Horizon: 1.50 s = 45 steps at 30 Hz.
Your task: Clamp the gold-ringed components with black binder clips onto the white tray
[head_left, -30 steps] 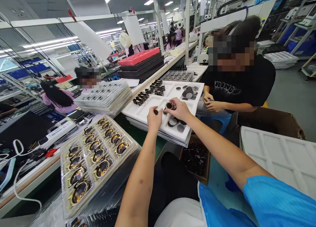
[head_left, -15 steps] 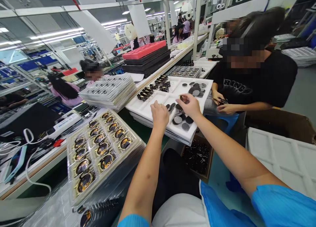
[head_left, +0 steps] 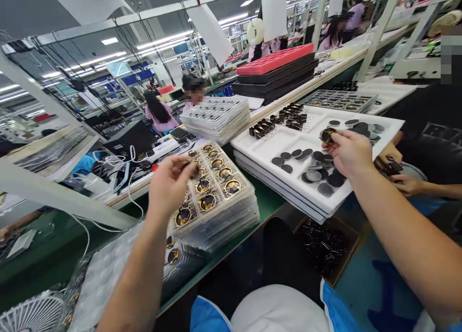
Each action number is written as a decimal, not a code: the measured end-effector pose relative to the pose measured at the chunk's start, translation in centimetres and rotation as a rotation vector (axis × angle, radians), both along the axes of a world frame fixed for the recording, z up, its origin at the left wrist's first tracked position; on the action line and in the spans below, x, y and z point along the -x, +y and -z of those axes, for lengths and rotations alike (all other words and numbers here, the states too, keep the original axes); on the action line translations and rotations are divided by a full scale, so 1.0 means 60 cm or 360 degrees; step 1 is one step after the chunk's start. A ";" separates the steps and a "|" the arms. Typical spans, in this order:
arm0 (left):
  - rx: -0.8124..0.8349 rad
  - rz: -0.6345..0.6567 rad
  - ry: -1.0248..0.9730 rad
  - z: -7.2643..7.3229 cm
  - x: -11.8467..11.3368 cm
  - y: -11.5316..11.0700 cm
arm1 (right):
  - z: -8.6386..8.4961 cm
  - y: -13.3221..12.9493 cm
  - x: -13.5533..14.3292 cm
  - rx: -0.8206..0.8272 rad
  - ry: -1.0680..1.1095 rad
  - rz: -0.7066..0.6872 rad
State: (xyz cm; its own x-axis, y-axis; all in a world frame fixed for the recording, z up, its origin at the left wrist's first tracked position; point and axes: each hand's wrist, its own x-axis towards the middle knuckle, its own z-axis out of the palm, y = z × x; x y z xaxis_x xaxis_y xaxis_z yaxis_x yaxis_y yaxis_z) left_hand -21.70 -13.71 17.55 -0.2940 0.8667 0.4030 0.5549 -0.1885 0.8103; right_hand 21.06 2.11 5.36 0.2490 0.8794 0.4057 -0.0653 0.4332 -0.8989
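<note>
My right hand [head_left: 352, 154] is closed on a round gold-and-black part [head_left: 327, 135], held between thumb and fingers above the white foam tray [head_left: 249, 146]. Loose grey and black discs [head_left: 313, 175] lie in the tray's compartments below it. My left hand [head_left: 169, 185] is over the left side of a clear plastic tray [head_left: 249, 192], thumb and fingers pinched together. Something dark shows at its fingertips, too blurred to name. Gold-rimmed round parts [head_left: 207, 202] sit in that tray's pockets, and more plastic trays are stacked beneath it.
Black binder clips [head_left: 265, 127] fill the foam tray's far compartments. Behind stand a stack of plastic trays [head_left: 216, 122] and black trays topped by a red one [head_left: 276, 60]. A box of black clips [head_left: 327, 245] is below. A co-worker's hands [head_left: 404, 178] are at right.
My left hand has moved from the foam tray to over the plastic tray on the left. My right hand has lifted the round part over the discs. The view has swung left.
</note>
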 end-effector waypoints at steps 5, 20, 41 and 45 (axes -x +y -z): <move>0.0315 -0.0370 0.0733 0.012 0.164 0.134 | -0.086 -0.026 0.136 0.0062 0.0045 -0.0153; 0.0313 -0.0249 0.1051 0.030 0.185 0.189 | -0.005 -0.140 0.112 0.0273 -0.0697 -0.0019; 0.0314 0.0151 0.1919 -0.104 -0.077 0.357 | 0.038 -0.169 0.081 0.0232 -0.0684 -0.0022; 0.0195 -0.0021 0.1801 -0.115 -0.079 0.372 | 0.036 -0.173 0.081 0.0173 -0.0756 -0.0014</move>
State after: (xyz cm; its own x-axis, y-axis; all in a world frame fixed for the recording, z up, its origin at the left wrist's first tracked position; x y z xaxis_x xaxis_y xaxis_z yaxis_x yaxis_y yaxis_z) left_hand -16.95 8.59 24.45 0.1752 0.9180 0.3557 0.9808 -0.1312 -0.1446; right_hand 16.18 -8.29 3.17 0.0508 0.9243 0.3784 0.3598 0.3365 -0.8702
